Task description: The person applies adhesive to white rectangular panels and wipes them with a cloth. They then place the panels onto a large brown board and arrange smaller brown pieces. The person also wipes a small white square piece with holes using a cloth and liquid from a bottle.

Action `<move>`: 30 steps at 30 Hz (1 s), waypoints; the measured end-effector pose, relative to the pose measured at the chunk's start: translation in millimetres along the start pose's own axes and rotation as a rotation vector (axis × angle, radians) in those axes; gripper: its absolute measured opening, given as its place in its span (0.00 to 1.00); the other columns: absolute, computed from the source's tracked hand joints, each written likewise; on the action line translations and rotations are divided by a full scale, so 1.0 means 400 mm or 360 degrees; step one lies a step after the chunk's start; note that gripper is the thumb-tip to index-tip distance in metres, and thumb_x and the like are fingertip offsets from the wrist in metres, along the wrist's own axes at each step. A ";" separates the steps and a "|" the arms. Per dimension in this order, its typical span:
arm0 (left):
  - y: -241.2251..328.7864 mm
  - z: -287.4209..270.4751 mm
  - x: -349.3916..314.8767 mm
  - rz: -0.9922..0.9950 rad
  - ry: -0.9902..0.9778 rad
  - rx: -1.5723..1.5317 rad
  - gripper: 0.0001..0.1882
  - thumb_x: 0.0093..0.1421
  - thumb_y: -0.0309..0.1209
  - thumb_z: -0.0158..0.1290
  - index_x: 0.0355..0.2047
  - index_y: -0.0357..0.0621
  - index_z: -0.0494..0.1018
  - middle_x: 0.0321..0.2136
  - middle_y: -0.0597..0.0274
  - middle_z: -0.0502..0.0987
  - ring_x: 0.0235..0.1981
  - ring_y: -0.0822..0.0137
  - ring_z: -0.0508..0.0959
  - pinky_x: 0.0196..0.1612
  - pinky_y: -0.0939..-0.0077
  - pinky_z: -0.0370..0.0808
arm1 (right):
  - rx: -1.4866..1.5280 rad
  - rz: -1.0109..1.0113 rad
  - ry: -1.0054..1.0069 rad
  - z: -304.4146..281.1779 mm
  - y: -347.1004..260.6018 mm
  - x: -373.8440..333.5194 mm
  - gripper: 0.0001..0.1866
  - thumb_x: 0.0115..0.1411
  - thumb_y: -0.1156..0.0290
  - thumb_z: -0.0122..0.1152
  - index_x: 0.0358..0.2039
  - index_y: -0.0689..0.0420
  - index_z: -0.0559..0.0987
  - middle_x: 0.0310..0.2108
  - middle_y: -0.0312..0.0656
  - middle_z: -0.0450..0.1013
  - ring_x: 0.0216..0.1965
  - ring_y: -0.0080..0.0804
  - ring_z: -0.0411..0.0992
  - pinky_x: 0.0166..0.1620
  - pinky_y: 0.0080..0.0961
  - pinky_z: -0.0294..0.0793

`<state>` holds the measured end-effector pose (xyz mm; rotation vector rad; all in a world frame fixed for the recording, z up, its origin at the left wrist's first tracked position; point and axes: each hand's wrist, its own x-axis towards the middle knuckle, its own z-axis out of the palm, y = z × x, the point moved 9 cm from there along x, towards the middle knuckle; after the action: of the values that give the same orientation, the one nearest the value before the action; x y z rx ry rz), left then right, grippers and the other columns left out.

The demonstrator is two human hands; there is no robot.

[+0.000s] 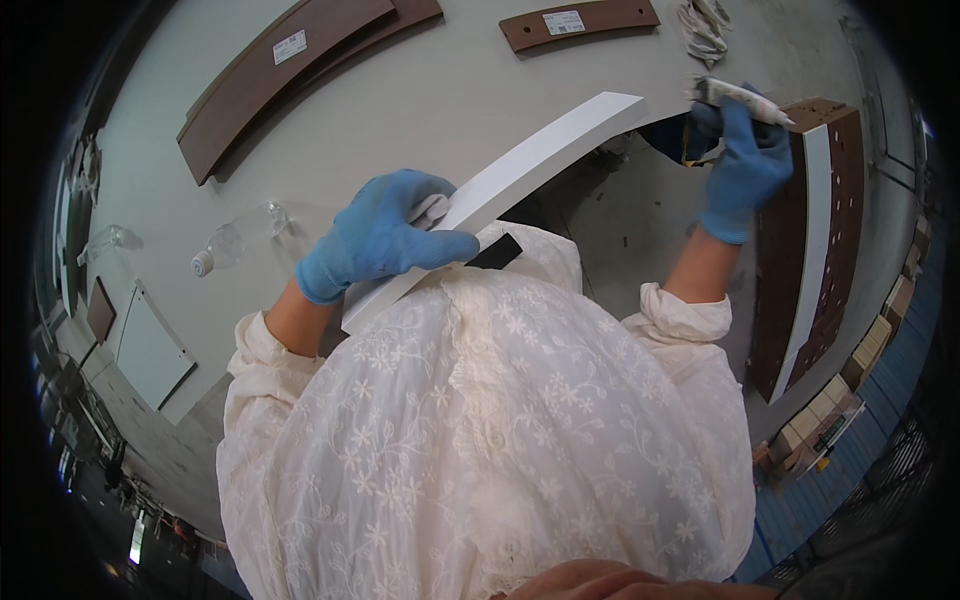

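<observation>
My left hand [375, 235], in a blue glove, grips a long white board [545, 158] near its lower end. A crumpled white cloth [430, 210] is tucked between that hand's fingers and the board. The board slants up to the right in front of my body. Off to the right, my gloved right hand [745, 170] is closed around a whitish squeeze tube [750, 100], held apart from the board with its pointed tip toward the right. Below the tube, a dark blue thing [665, 138] is partly hidden behind the board's far end and my hand.
Brown boards with labels [285, 70] and a shorter brown board [580, 22] lie on the pale table at the back. A bundle of cloth gloves [705, 30] is beside them. Clear plastic bottles [228, 245] lie at left, near a white panel [150, 345]. Stacked brown-and-white boards [815, 240] stand at right.
</observation>
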<state>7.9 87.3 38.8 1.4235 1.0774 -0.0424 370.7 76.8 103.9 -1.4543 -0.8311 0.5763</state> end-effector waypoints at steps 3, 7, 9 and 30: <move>-0.003 -0.003 0.002 -0.0025 0.0002 -0.0013 0.37 0.42 0.52 0.67 0.45 0.33 0.84 0.38 0.47 0.84 0.38 0.54 0.83 0.46 0.66 0.79 | 0.0008 -0.0180 0.0009 -0.023 -0.024 0.030 0.12 0.64 0.76 0.70 0.46 0.67 0.82 0.36 0.51 0.84 0.32 0.35 0.85 0.36 0.25 0.88; -0.006 -0.009 0.009 -0.0022 0.0009 -0.0009 0.37 0.42 0.53 0.67 0.45 0.33 0.84 0.38 0.47 0.84 0.38 0.54 0.84 0.46 0.66 0.79 | 0.0019 -0.0046 0.0024 -0.005 -0.009 0.003 0.12 0.64 0.76 0.70 0.46 0.69 0.81 0.36 0.51 0.83 0.32 0.36 0.85 0.35 0.27 0.89; -0.008 -0.012 0.013 -0.0016 0.0024 -0.0005 0.37 0.42 0.52 0.67 0.45 0.33 0.84 0.38 0.47 0.84 0.38 0.54 0.84 0.46 0.66 0.79 | 0.0077 0.0019 -0.0016 0.026 -0.003 -0.025 0.12 0.64 0.77 0.70 0.46 0.68 0.81 0.37 0.51 0.83 0.33 0.36 0.85 0.35 0.28 0.90; -0.017 0.008 0.022 -0.0007 0.0014 0.0001 0.39 0.41 0.54 0.66 0.44 0.31 0.84 0.36 0.46 0.84 0.35 0.54 0.84 0.42 0.66 0.80 | -0.0200 -0.0137 -0.0501 0.175 0.014 -0.137 0.11 0.63 0.79 0.70 0.45 0.67 0.81 0.37 0.44 0.83 0.36 0.27 0.83 0.38 0.21 0.86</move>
<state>10.6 88.3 27.6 1.4231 1.0874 -0.0396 283.4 77.8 85.6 -1.4529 -1.1894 0.7085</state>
